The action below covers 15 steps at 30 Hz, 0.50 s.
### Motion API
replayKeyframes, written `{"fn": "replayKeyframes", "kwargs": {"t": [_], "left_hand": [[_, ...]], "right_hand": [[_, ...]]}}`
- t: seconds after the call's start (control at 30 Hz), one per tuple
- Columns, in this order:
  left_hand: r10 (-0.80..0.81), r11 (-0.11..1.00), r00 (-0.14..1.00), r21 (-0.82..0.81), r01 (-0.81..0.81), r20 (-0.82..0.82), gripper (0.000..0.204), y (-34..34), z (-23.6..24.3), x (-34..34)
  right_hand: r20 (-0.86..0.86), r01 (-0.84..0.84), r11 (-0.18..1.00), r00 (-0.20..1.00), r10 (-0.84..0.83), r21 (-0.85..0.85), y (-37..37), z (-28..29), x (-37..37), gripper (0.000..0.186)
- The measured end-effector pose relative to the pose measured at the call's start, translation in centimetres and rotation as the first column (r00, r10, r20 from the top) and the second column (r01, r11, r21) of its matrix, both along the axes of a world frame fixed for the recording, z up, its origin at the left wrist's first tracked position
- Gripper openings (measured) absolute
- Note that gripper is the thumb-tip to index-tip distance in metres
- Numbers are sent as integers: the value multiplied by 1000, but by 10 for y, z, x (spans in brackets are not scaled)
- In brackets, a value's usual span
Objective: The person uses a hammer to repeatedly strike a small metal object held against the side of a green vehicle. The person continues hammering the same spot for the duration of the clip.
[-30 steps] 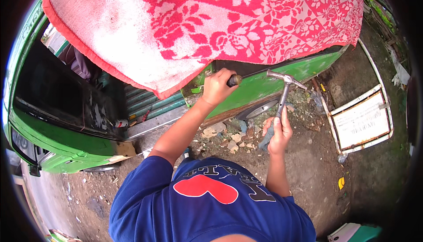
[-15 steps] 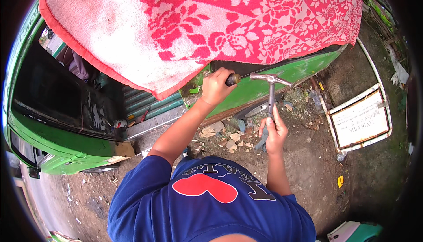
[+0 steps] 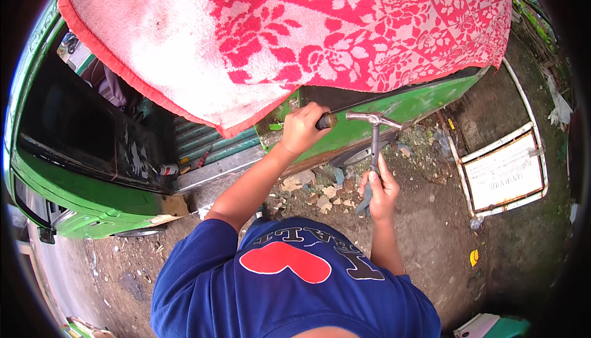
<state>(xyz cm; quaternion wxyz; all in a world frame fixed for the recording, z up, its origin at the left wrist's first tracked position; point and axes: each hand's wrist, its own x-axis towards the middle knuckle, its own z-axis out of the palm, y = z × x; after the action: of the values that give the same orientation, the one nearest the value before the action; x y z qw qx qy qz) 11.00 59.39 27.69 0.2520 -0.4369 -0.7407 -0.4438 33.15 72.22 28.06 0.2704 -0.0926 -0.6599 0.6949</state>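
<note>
1 left grip [image 3: 302,130] clasps a handle [image 3: 327,121], right grip [image 3: 379,194] a hammer [image 3: 375,144]; blanket [image 3: 295,36] overhangs green bodywork [image 3: 425,100].

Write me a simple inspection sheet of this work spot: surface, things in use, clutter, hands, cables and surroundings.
Surface: brown ground, uneven and dirty; the green vehicle panel has worn paint.
Things in use: metal hammer, raised; dark handle beside the hammer's head, with a gap showing in this view.
Clutter: broken pale chunks below the panel; yellow scrap at right.
Hands: left hand closed around the dark handle; right hand closed around the hammer's shaft.
Cables: nothing seen.
Surroundings: red-and-pink floral blanket draped over the vehicle; white panel in a rusty metal frame at right.
</note>
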Motion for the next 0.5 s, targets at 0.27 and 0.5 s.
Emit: {"fn": "replayKeyframes", "kwargs": {"t": [0.27, 0.5], "left_hand": [[-250, 968, 949, -57, 243, -191, 33, -29, 0, 7], [-259, 966, 943, -54, 254, -209, 30, -36, -1, 13]], "right_hand": [[18, -12, 996, 1000, 14, -87, -5, -12, 6, 49], [25, 9, 995, 1000, -6, -98, -4, -16, 10, 49]]}}
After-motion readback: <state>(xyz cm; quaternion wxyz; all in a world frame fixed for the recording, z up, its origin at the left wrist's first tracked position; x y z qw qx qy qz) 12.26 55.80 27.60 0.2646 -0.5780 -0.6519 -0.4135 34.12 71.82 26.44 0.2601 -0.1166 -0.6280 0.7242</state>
